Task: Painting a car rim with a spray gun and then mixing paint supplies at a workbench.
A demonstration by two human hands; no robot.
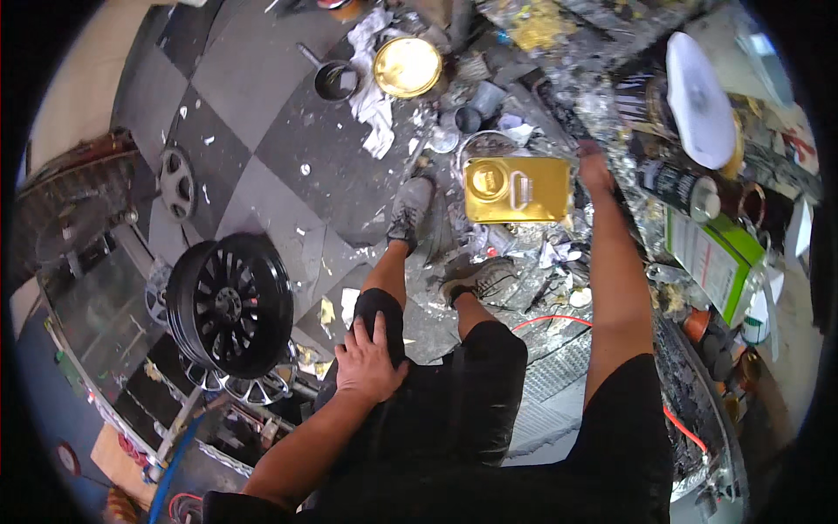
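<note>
My left hand point(367, 362) rests on my left thigh with its fingers spread. My right arm reaches forward to the right, where my right hand point(594, 166) is curled at a dark, paint-crusted edge; what its fingers hold is too small to make out. Just left of that hand is a gold rectangular metal can point(541, 188) with a round cap and a handle on top, among rags and scraps.
A black alloy wheel point(271, 306) stands at the left on a metal stand. Beyond lie a saucepan point(333, 83), a gold lid point(407, 61) and a crumpled white rag point(371, 122). Cans, a green-and-white box point(707, 253) and a red hose point(559, 319) crowd the right.
</note>
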